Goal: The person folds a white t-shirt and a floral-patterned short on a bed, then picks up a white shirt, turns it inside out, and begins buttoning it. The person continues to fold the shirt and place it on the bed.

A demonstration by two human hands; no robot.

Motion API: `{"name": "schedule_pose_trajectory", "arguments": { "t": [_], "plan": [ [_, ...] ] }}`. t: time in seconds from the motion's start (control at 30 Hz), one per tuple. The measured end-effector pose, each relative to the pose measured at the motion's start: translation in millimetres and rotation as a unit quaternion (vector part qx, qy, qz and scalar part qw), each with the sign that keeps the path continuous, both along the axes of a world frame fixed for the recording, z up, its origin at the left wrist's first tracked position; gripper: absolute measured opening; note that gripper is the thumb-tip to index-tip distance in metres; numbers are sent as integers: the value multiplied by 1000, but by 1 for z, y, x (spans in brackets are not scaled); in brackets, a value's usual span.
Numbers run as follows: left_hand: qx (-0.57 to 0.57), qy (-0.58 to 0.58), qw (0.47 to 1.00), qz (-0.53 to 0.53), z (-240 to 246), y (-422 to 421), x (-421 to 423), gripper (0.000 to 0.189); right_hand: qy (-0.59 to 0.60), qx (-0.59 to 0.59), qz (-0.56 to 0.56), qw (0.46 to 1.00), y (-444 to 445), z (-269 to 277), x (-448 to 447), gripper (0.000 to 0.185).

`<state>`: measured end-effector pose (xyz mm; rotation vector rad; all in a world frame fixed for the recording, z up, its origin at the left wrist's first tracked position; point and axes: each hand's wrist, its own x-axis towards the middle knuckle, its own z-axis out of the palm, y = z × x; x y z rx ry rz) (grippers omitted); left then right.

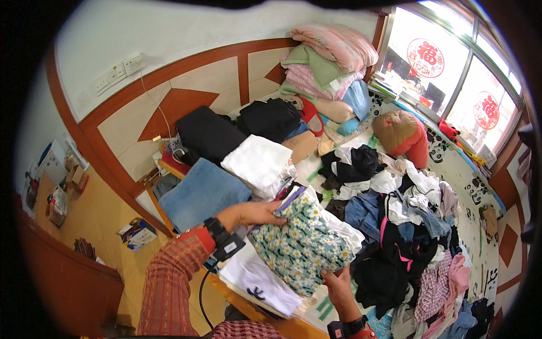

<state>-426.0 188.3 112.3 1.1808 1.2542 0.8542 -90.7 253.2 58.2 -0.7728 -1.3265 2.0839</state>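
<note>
A green daisy-print cloth garment [302, 241], folded flat with a purple strip at its upper edge, is spread between my two hands. My left hand [262, 213] grips its upper left edge, thumb on top. My right hand [338, 283] pinches its lower right edge. White clothing [260, 277] with a dark mark lies folded just below the garment, near the bed's edge. Beyond my left hand are folded blue denim [205, 193] and a stack topped with white cloth [258, 163]. The garment hides part of what lies beneath it.
A heap of mixed clothes [394, 224] covers the bed to the right. Folded black clothes [209, 133] lie along the wall, with piled bedding [330, 63] in the far corner. A brown and red cushion [400, 135] sits near the window. A box [139, 237] stands on the floor at left.
</note>
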Motion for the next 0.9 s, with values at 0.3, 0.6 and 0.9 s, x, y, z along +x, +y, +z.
{"name": "schedule_pose_trajectory", "arguments": {
  "t": [0.3,0.6,0.9],
  "plan": [
    [-27,89,992,-83,68,88,-212,59,66,-84,-94,990,-21,20,-233,60],
    [12,308,946,-99,56,181,-306,50,164,-224,-76,958,-17,4,-367,16],
    [33,444,885,-138,17,230,-327,50,171,-299,-59,937,-5,-25,-425,16]
  ]
}}
